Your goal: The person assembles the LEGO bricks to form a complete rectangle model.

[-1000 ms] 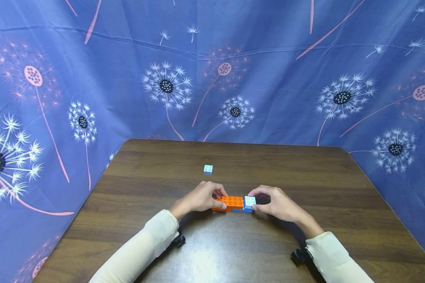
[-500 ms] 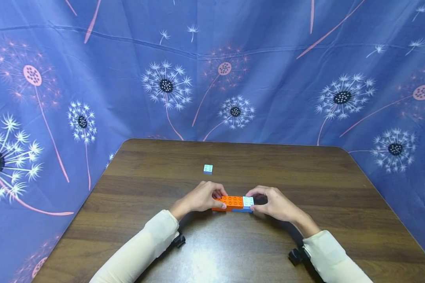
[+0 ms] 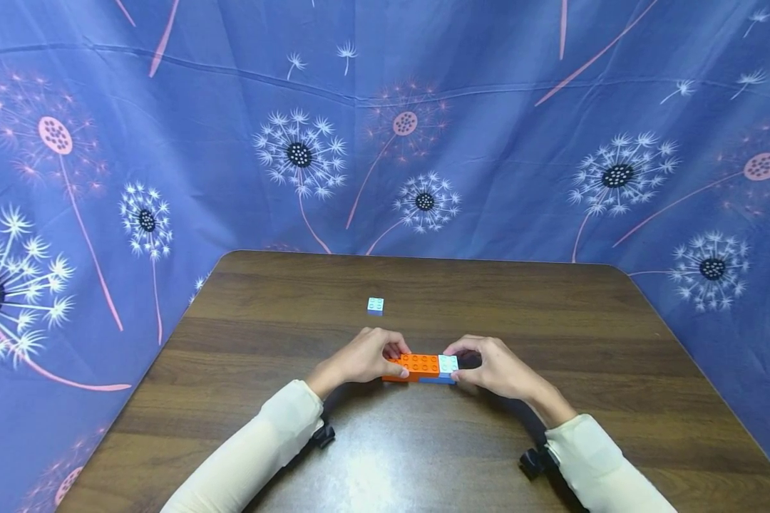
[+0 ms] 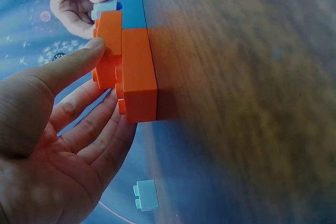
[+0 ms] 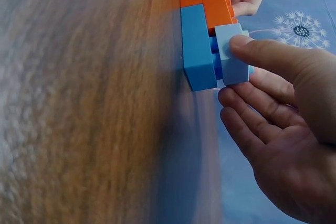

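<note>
Two orange toy building bricks are stacked on the table, the upper orange brick (image 3: 420,364) set back from the end of the lower orange brick (image 4: 140,98). In line with the lower one lies a blue brick (image 5: 197,45), and the upper one overlaps it. My left hand (image 3: 362,356) grips the upper orange brick between thumb and fingers. A small light blue brick (image 5: 229,59) is pinched in my right hand (image 3: 503,367). It sits over the blue brick's studs, beside the upper orange brick; a gap with studs showing separates it from the blue brick.
Another small light blue brick (image 3: 375,306) lies farther back on the wooden table (image 3: 488,306). Behind the table hangs a blue dandelion-patterned cloth (image 3: 500,178).
My right hand has moved slightly left with the light blue brick, bringing it straight and against the upper orange brick's end. The left hand has kept its grip in place.
</note>
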`<state>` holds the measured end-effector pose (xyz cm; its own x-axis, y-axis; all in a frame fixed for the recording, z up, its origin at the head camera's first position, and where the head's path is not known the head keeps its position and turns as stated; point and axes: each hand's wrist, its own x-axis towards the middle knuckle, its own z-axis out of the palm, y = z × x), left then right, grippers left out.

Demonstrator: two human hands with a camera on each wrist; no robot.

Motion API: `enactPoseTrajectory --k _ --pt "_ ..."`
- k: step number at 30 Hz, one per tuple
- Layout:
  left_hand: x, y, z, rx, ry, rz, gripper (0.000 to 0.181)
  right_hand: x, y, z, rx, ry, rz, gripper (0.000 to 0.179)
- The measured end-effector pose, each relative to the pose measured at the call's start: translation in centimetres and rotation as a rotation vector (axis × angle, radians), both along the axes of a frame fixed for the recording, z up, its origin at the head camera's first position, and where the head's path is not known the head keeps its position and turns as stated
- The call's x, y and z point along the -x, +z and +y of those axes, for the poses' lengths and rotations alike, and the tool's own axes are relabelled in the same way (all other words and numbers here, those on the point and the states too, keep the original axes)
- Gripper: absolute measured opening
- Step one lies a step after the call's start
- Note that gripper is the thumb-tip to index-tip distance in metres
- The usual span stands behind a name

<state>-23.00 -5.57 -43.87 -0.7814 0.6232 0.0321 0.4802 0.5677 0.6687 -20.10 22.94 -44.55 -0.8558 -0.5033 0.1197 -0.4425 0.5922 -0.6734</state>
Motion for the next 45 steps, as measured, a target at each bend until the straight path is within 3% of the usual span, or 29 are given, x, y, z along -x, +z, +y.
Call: enactPoseTrajectory --k 29,35,37,40,45 --pt "0.1 0.0 -0.1 0.014 -0.015 0.004 0.022 0.1 -0.7 -0.2 0.017 -0.005 -0.007 0.03" --pt "1.8 0.2 -1.3 0.008 -0.123 0.0 0.033 0.1 -0.9 -0.2 0.023 -0.007 -0.011 0.029" --pt "2.7 0.4 -1.9 -0.01 -0.128 0.005 0.038 0.1 -1.0 -0.2 0.025 -0.01 -0.011 0.029" --pt "4.3 0.7 -3.1 -0.04 -0.088 0.018 0.043 0.0 -1.0 -0.2 0.025 -0.015 -0.018 0.029" --pt "6.9 0.4 -4.9 -0.079 0.04 0.047 0.044 -0.1 -0.8 -0.2 0.014 -0.021 -0.02 0.03"
